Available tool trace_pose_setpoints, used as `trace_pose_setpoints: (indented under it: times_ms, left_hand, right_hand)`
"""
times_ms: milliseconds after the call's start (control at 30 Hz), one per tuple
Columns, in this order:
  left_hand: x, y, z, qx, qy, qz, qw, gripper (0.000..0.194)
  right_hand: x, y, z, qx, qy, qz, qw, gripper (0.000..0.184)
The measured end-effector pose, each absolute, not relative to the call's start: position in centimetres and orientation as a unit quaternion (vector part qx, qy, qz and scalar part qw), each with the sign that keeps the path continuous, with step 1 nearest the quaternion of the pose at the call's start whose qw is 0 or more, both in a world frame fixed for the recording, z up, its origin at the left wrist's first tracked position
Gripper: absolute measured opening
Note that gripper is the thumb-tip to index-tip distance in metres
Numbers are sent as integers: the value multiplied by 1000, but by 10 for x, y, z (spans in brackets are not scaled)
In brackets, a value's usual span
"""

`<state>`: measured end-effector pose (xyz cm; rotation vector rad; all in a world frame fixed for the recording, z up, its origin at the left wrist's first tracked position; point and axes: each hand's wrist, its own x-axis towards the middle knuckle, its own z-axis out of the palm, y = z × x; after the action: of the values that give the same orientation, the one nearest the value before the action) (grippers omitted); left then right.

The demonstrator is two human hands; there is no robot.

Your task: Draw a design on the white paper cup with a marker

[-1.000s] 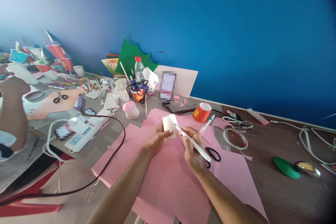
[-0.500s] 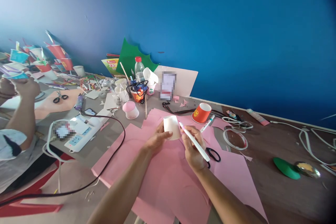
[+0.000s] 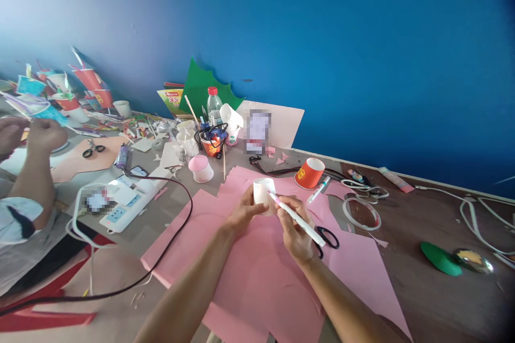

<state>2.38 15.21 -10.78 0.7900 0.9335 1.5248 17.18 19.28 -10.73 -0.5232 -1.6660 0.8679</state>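
Note:
My left hand [image 3: 242,210] grips a small white paper cup [image 3: 263,192] above a large pink paper sheet [image 3: 261,273]. My right hand [image 3: 295,228] is closed around a white marker [image 3: 300,220] with a pink tip, and that tip touches the cup's side. Black scissors [image 3: 328,237] lie on the pink sheet just right of my right hand.
A red paper cup [image 3: 309,172], a second marker [image 3: 318,189] and a tape ring [image 3: 361,213] lie behind my hands. A pink-topped cup [image 3: 200,168], a power strip [image 3: 129,198] with a black cable [image 3: 177,236] and craft clutter fill the left. Another person's hands [image 3: 34,134] work at the far left.
The cup has turned in my left hand and the marker tip has come back against its side. The person at the left has shifted their hands, which hold a craft piece.

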Motion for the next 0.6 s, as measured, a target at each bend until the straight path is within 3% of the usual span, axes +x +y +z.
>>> trace_pose_setpoints:
  times_ms: [600]
  left_hand:
    - [27,157,-119,340,444,648,517,59]
  right_hand:
    - [170,194,-107,-203,-735,335,554,14]
